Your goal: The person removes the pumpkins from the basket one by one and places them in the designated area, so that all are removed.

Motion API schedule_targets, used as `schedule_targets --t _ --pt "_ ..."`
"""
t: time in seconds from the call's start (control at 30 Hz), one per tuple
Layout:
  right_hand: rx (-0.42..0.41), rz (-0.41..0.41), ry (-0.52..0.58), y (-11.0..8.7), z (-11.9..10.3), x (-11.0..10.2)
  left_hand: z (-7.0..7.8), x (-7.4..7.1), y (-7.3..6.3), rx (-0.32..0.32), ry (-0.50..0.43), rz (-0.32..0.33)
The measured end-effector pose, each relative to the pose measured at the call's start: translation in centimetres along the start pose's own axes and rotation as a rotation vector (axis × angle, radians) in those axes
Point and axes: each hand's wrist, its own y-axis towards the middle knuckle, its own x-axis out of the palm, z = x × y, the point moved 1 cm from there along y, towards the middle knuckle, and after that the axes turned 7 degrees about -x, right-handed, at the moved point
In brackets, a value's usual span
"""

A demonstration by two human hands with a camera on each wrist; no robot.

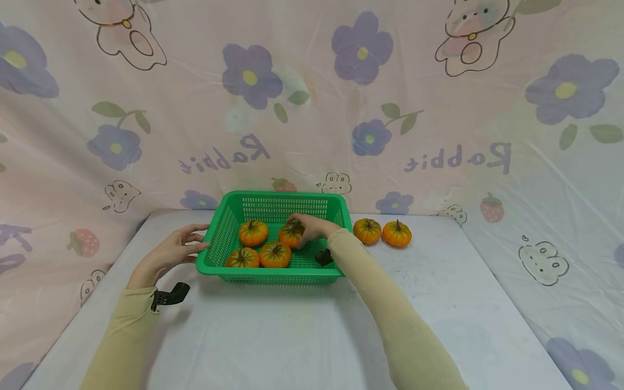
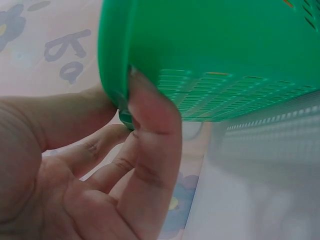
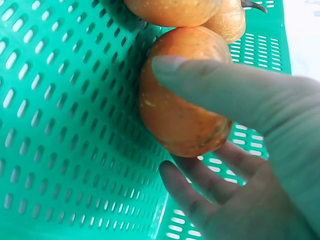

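A green plastic basket with slotted walls stands on the table, holding several small orange pumpkins. At its left end, my left hand pinches the rim between thumb and a bent finger. My right hand reaches inside and grips one pumpkin, the thumb across one side and the fingers round the other. This gripped pumpkin touches another pumpkin in the right wrist view. Nearby in the basket lie a back-left pumpkin, a front-left one and a front-middle one.
Two more pumpkins, one closer to the basket and one farther right, sit side by side on the white table. A patterned cloth hangs behind and along the sides. Each wrist wears a black mount.
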Motion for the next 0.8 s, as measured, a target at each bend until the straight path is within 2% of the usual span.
schedule_targets --t 0.47,0.67,0.8 --pt "0.039 -0.004 -0.002 -0.5 -0.2 -0.2 0.4 0.2 -0.4 0.009 -0.013 -0.018" --pt "0.008 0.012 -0.009 -1.1 -0.3 -0.7 0.5 0.2 -0.4 0.008 -0.012 -0.014" --pt "-0.038 0.039 0.029 -1.7 -0.2 -1.2 0.5 0.2 -0.5 0.009 -0.007 -0.013"
